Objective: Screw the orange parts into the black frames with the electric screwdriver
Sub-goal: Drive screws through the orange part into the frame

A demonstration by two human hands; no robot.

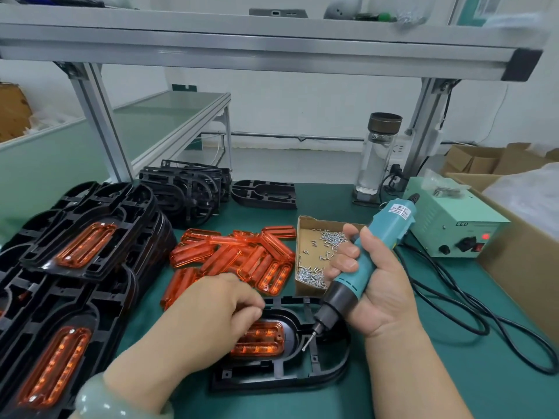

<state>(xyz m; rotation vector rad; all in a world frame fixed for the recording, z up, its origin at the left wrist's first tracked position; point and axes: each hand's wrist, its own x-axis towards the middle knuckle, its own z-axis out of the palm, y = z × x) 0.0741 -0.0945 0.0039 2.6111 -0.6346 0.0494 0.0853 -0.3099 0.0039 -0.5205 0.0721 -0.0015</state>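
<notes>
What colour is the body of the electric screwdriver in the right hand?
Teal. The electric screwdriver has a black nose. The head view shows it best.

At the back of your green bench [453,376], a clear glass bottle [376,158] with a dark cap stands upright, near the right-hand aluminium post [424,131] that carries the shelf [242,46] over your work. To its right you have a pale green power box [453,222] marked LED, its red lamp [485,236] lit and a small clear bag [444,189] lying on top, with black cables [485,326] looping over the mat in front. Open cardboard boxes [490,160] crowd the right edge, and a 2nd green-topped bench [169,116] runs away on your left.
</notes>
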